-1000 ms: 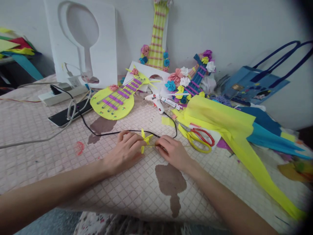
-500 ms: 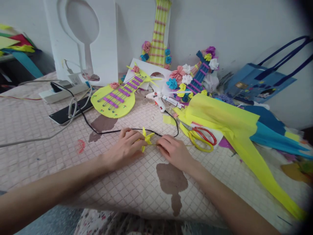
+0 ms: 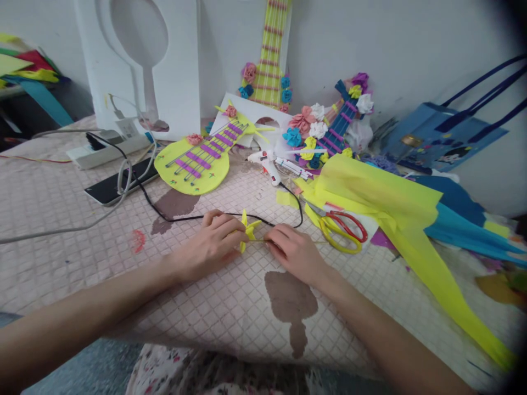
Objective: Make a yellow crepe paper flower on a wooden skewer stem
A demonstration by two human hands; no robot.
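My left hand (image 3: 214,240) is closed on a small yellow paper flower (image 3: 251,229), whose pointed petals stick out past my fingertips. From the flower a thin yellow stem (image 3: 258,241) runs right. Fingers of my right hand (image 3: 294,249) pinch this stem, and its far end shows beyond the hand toward the scissors. Both hands are low over the quilted tablecloth (image 3: 230,296). A black cord (image 3: 185,219) passes just behind them. Parts of the flower are hidden by my left fingers.
A white glue gun (image 3: 267,167) lies behind my hands. Red-and-yellow scissors (image 3: 343,233) and yellow crepe paper (image 3: 382,186) are on the right. A yellow paper guitar (image 3: 193,173), a phone (image 3: 107,189) and a power strip (image 3: 96,155) lie left. A blue bag (image 3: 432,134) stands back right.
The view has shifted slightly, so the table things sit a little higher and farther right. Both hands keep nearly the same hold on the flower and its stem.
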